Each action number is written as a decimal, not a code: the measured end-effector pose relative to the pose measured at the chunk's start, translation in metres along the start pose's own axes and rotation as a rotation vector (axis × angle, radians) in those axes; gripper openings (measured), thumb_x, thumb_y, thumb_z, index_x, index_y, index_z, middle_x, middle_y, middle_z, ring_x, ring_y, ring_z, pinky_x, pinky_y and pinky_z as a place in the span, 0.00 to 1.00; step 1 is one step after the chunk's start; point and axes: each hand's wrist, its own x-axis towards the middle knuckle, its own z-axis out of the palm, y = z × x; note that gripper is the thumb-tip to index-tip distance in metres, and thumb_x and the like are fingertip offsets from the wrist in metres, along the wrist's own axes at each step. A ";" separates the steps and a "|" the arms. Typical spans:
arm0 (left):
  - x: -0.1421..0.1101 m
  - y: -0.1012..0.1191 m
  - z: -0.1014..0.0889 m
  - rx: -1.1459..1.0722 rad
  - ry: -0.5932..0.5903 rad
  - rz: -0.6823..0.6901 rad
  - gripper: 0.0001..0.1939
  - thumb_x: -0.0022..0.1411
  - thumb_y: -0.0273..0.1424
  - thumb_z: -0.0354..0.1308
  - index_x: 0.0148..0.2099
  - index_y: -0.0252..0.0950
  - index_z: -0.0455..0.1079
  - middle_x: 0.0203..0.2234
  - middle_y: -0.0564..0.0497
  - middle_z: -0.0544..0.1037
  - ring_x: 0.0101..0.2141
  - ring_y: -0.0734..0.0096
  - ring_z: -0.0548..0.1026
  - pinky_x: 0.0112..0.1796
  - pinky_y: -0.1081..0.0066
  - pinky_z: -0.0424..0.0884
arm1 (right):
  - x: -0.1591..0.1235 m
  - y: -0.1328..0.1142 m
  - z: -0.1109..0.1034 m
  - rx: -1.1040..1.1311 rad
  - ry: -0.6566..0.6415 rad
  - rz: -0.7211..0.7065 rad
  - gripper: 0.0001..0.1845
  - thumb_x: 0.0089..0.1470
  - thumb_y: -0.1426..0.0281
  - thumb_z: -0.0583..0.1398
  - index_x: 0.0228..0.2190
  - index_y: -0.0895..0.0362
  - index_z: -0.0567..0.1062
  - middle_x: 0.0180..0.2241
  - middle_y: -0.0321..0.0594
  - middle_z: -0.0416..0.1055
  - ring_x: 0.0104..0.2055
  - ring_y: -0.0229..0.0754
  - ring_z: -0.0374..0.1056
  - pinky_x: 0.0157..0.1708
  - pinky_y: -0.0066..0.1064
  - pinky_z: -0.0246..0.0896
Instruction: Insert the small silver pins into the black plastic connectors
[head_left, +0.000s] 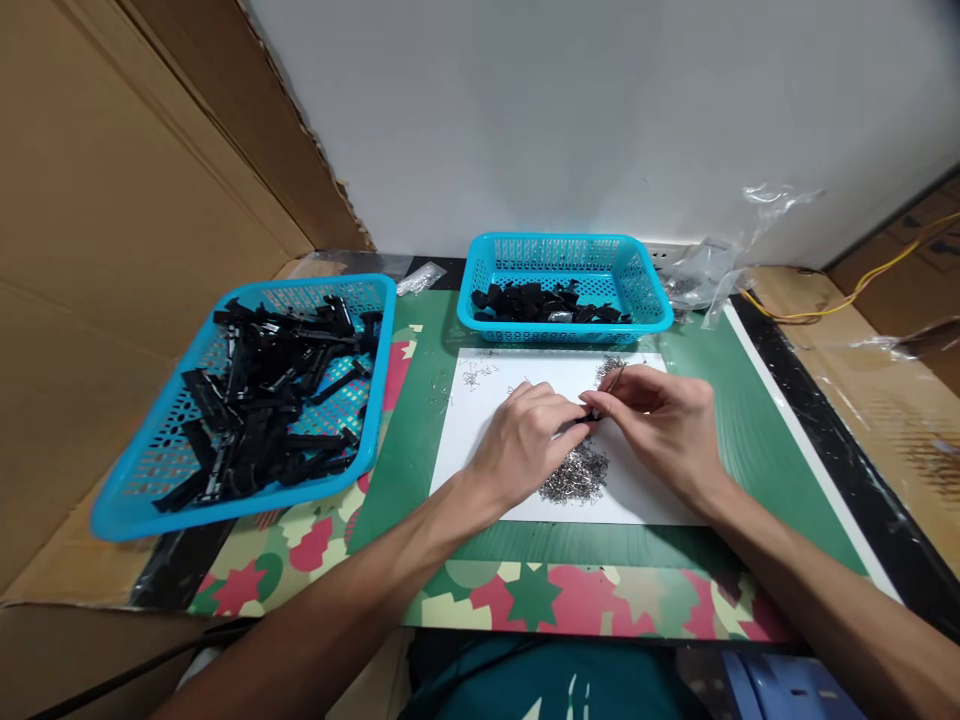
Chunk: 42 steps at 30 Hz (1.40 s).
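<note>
The left hand (529, 435) has its grip closed on a small black part (591, 415). The right hand (664, 420) meets it at three o'clock; whether its grip is closed, I can't quite tell. From the part, metal pieces (574, 478) lie at six, baskets (566, 328) (381, 400) at twelve and nine.

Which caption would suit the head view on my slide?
Left hand and right hand meet at a small dark part by a pile of metal pieces, near two blue baskets.
</note>
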 end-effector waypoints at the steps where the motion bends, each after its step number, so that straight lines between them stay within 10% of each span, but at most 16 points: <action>1: 0.000 0.000 0.000 0.002 -0.001 0.004 0.05 0.71 0.29 0.62 0.41 0.35 0.79 0.32 0.49 0.83 0.36 0.62 0.77 0.41 0.62 0.67 | 0.000 0.000 0.000 -0.016 -0.006 -0.012 0.10 0.60 0.65 0.69 0.28 0.54 0.79 0.25 0.35 0.80 0.24 0.39 0.75 0.26 0.30 0.70; 16: -0.002 0.001 -0.004 -0.102 0.001 -0.088 0.03 0.69 0.25 0.64 0.41 0.35 0.80 0.33 0.50 0.83 0.37 0.63 0.78 0.44 0.61 0.71 | 0.002 0.002 0.008 0.045 -0.005 -0.048 0.09 0.61 0.68 0.67 0.28 0.55 0.78 0.24 0.35 0.78 0.24 0.37 0.73 0.27 0.27 0.70; 27: 0.047 0.009 -0.040 -0.060 0.367 -0.024 0.06 0.67 0.31 0.68 0.46 0.39 0.83 0.39 0.49 0.87 0.39 0.61 0.80 0.45 0.58 0.74 | 0.035 0.035 -0.032 0.288 0.452 0.090 0.13 0.58 0.59 0.69 0.32 0.56 0.79 0.24 0.37 0.77 0.26 0.43 0.76 0.29 0.33 0.74; 35: 0.145 0.015 -0.024 0.275 0.081 -0.066 0.10 0.71 0.33 0.63 0.49 0.36 0.83 0.43 0.44 0.85 0.47 0.54 0.78 0.51 0.56 0.71 | 0.038 0.055 -0.033 0.124 0.472 0.005 0.11 0.63 0.60 0.65 0.34 0.55 0.78 0.25 0.37 0.76 0.26 0.42 0.73 0.30 0.32 0.69; 42: 0.164 -0.001 -0.001 0.323 -0.061 -0.028 0.10 0.70 0.33 0.63 0.46 0.34 0.83 0.40 0.42 0.85 0.45 0.50 0.77 0.51 0.54 0.68 | 0.036 0.050 -0.024 0.106 0.415 -0.037 0.12 0.65 0.59 0.62 0.37 0.55 0.79 0.28 0.39 0.79 0.28 0.43 0.74 0.32 0.33 0.71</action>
